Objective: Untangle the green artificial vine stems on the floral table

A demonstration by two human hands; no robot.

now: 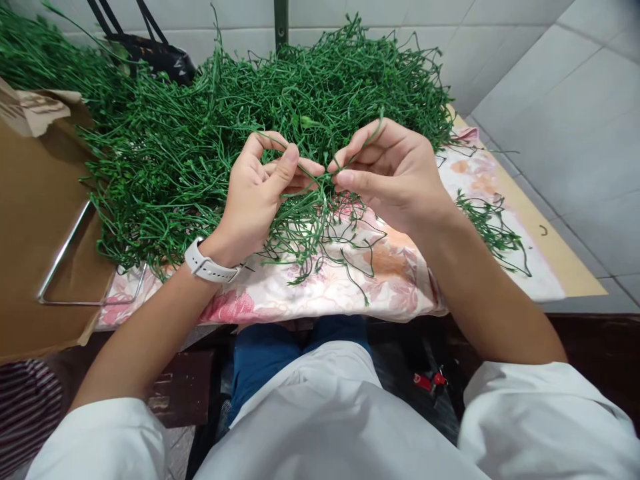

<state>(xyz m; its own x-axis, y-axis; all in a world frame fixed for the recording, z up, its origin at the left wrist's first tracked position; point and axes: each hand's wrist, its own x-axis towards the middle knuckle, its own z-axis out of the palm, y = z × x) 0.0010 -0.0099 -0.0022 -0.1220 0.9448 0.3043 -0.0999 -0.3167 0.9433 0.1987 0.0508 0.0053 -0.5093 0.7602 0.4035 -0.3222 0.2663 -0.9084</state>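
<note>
My left hand (260, 190), with a white watch band (210, 265) on its wrist, pinches a thin green stem between thumb and fingers. My right hand (397, 175) faces it, thumb and fingertips closed on a green stem (376, 132) that curves up past the index finger. The fingertips of both hands almost meet, where several stems cross; which strand belongs to which hand is hard to make out. Beneath them, loose green stems (305, 233) with small forked tips hang over a floral cloth (280, 291). Just behind lies a large heap of the same stems (320, 80).
A cardboard box (45, 233) with a bent metal wire (70, 303) stands at the left. A black bag (157, 57) sits in the heap's back left. A small stem bunch (493, 223) lies on the right. White tiled walls (555, 93) bound the back and right.
</note>
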